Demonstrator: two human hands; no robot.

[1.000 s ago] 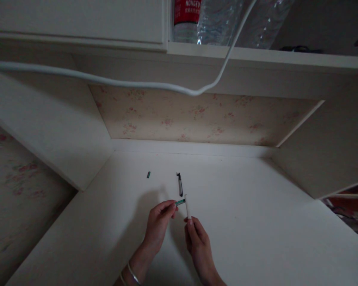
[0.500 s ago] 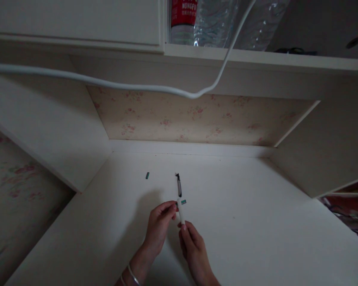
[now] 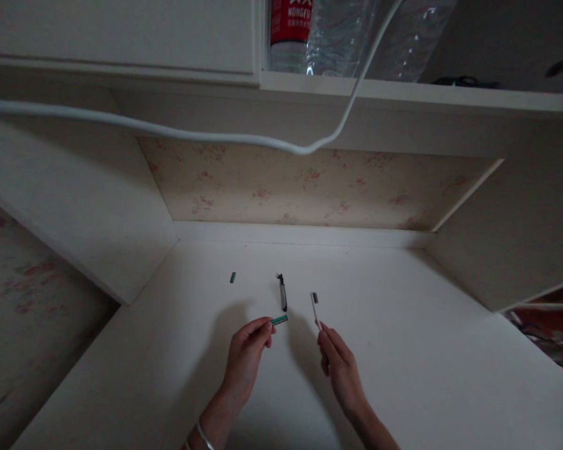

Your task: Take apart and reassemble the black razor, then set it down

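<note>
My left hand (image 3: 248,350) pinches one end of a small green-and-black razor cartridge (image 3: 280,319), held level above the white desk. To its right, my right hand (image 3: 340,365) is closed around the handle of a toothbrush (image 3: 315,307) with a pale handle and dark bristles, its head pointing up and away from me. Brush and cartridge are apart. On the desk just beyond the hands lies a razor (image 3: 282,295) with a black and grey handle; details of its head are too small to tell. Farther left rests a second green-and-black cartridge (image 3: 233,277).
The white desk (image 3: 426,350) is bounded by side panels and a floral-papered back wall (image 3: 286,187). A white cable (image 3: 192,134) hangs across the view. Overhead, a shelf (image 3: 403,90) holds a red-labelled bottle (image 3: 291,25) and clear plastic bottles (image 3: 335,37).
My right hand has moved right, taking the toothbrush away from the cartridge. The brush has turned, so its bristles now show. My left hand keeps the cartridge in nearly the same place.
</note>
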